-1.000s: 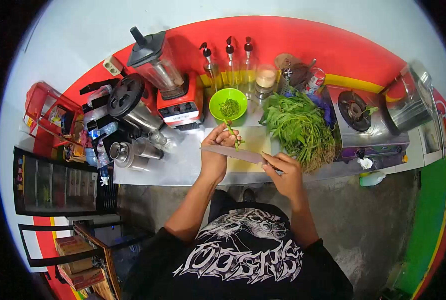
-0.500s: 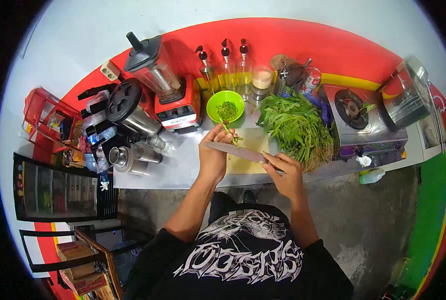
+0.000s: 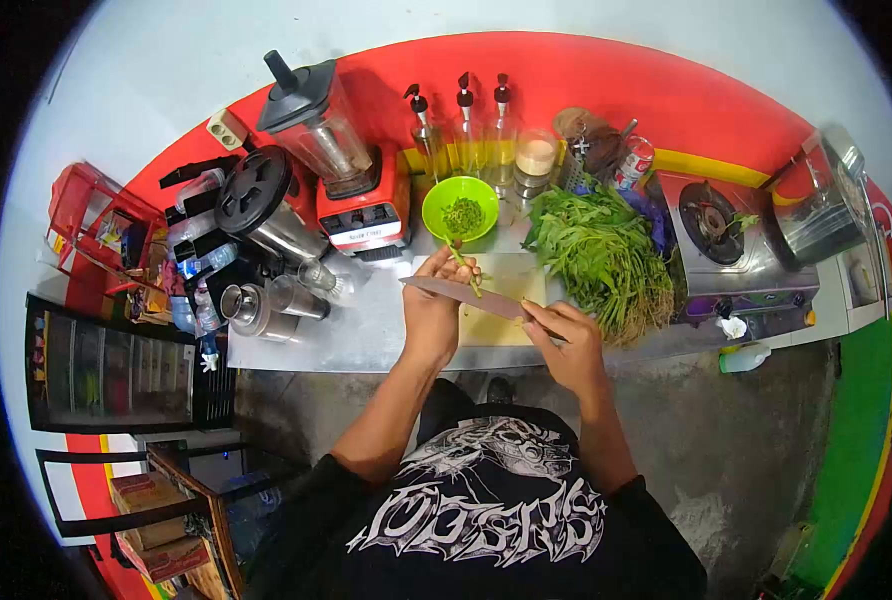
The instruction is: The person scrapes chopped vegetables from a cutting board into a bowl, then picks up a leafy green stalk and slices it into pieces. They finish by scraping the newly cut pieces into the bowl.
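Note:
Between the fingers of my left hand (image 3: 434, 320) is a thin green stem (image 3: 455, 256), its upper end near the rim of a lime-green bowl (image 3: 428, 222). My right hand (image 3: 566, 345) is closed round the handle of a knife (image 3: 471, 296). Its broad blade points left, with the tip over my left hand and the edge close to the stem. Chopped green pieces (image 3: 463, 216) lie in the bowl. Below both hands is a pale yellow cutting board (image 3: 501, 325). A big bunch of leafy greens (image 3: 601, 255) with roots lies right of the board.
A red blender (image 3: 363, 215) and metal cups (image 3: 256, 310) stand left of the bowl. Pump bottles (image 3: 466, 140) line the wall behind it. A gas stove (image 3: 746, 250) is on the right. The steel counter's front edge (image 3: 366, 362) runs below my forearms.
The knife blade has shifted slightly left and its tip reaches further across my left hand. The whole view has moved slightly; both hands keep their holds.

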Available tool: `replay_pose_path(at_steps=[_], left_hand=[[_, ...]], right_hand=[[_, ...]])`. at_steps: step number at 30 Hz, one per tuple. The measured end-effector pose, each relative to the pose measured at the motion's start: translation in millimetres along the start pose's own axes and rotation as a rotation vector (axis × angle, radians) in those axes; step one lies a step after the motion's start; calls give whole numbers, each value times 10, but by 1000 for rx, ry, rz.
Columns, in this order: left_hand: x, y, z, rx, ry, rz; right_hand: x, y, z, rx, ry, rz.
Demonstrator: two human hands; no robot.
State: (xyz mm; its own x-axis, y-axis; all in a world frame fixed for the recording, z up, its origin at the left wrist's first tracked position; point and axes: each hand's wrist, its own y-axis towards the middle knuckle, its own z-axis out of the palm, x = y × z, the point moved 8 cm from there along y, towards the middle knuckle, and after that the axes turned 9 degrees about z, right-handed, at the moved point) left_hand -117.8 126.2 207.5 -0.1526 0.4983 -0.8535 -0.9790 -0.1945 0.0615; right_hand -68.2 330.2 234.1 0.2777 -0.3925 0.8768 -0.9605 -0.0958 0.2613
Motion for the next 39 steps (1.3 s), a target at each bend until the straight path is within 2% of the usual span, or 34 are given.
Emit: replay_pose_path(at_steps=[3,7,10,18,22,26,35,39], left_hand=[[-30,28,-13,-3,-38,12],[-84,27,-7,-14,2,-104],[-78,50,41,145,-101,-166],[58,58,-150,51,-28,-175],[72,27,-130,94,-106,-190],[94,-47,-107,96,-35,-224],[147,-101,-141,64,-123,-277],[30,24,-150,198,-127,-273]], right_hand=[[35,31,16,32,-73,5],[53,41,23,23,9,22],[75,29,35,48,-27,2],[49,26,104,60,39,5],[125,34,112,60,-60,-46],[176,45,125,6,-44,-67],[250,82,202,-14,-4,-90],[268,111,234,9,-1,-74]])
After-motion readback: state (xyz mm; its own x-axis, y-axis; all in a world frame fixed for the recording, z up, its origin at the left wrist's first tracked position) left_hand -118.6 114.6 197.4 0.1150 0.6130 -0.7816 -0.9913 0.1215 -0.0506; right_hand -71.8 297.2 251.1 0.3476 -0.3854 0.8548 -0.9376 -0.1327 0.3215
